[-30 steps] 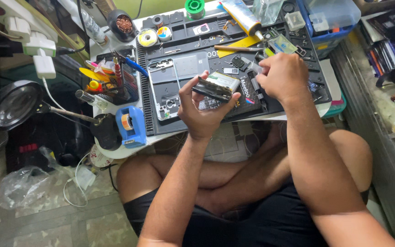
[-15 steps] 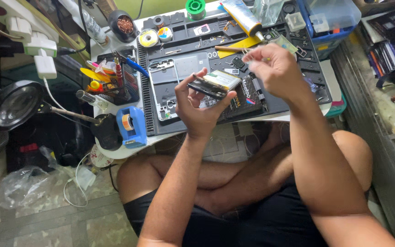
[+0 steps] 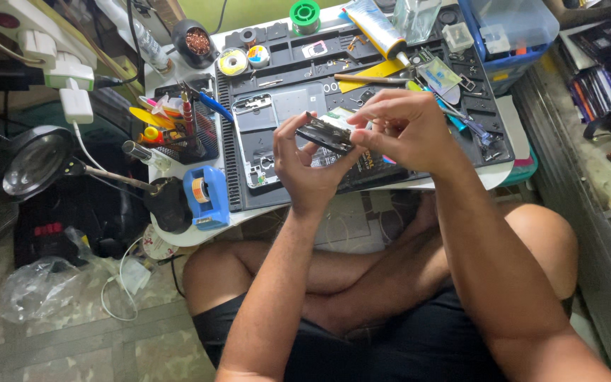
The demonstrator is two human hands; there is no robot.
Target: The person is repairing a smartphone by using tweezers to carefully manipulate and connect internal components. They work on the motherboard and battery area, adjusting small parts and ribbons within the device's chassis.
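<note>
Fingers of the left hand curl around a small dark opened device, gripping it by its edges and holding it tilted above the dark work mat. The right hand sits just beside it, its fingertips pressed together at the device's upper right edge; whether they pinch a small part or only touch the housing cannot be told. Judged from this pose, the step in hand is fine work on the device's exposed interior, carried out in the air rather than on the mat. Any further move calls for a steady left-hand grip and small, controlled right-hand motion, since loose parts lie on the mat directly below. A blue tape dispenser stands at the mat's left edge, a magnifier lamp farther left, and a blue plastic bin at the upper right.
</note>
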